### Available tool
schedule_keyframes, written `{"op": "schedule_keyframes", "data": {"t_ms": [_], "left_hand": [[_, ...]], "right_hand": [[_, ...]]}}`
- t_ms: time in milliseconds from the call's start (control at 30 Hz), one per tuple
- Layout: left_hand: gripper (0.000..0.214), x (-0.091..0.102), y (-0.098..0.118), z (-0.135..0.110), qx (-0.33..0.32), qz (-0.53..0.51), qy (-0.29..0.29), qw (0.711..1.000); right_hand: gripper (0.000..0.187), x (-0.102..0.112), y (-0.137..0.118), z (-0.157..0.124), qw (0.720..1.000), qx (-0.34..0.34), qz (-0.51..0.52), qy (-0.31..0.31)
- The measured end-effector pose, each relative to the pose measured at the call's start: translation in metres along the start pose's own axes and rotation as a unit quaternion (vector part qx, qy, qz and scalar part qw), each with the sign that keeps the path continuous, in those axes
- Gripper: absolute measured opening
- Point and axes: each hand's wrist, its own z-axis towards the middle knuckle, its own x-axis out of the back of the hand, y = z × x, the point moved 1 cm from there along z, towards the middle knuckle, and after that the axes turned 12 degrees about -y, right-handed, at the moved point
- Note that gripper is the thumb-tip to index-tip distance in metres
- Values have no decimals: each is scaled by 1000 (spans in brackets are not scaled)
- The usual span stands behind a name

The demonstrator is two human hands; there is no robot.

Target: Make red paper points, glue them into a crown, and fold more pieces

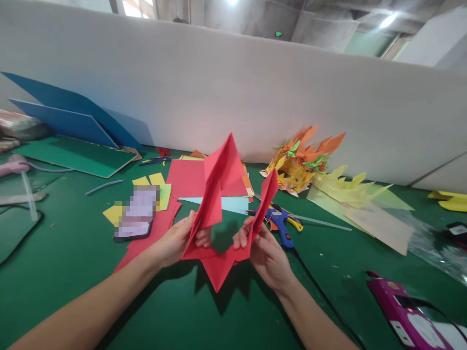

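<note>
A folded red paper piece (219, 214) with several pointed flaps is held up above the green table (73, 272). My left hand (178, 240) is closed on its left flap, thumb on the near side. My right hand (260, 250) pinches the right flap between thumb and fingers. The lowest point of the paper hangs between my wrists.
Flat red, yellow and pale blue sheets (186, 180) lie behind the hands beside a phone (136, 214). A blue glue gun (280, 221) with its cord lies to the right. Orange and yellow paper flowers (302, 160) rest against the white wall. A magenta box (408, 311) sits near right.
</note>
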Motion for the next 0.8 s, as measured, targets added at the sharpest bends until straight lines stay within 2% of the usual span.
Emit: {"op": "schedule_keyframes", "data": {"t_ms": [233, 367, 500, 600, 800], "left_hand": [[41, 9, 5, 1, 6, 159, 39, 987], [45, 22, 6, 1, 42, 228, 52, 971], [49, 29, 6, -1, 49, 231, 47, 971], [42, 27, 8, -2, 45, 220, 35, 974], [27, 17, 12, -3, -10, 145, 66, 987]], "right_hand": [[13, 10, -12, 4, 994, -41, -95, 26], [13, 16, -15, 3, 992, -37, -112, 44], [21, 24, -12, 0, 988, -53, -138, 38], [32, 28, -10, -4, 982, -62, -164, 66], [32, 30, -11, -5, 976, -94, -184, 70]]}}
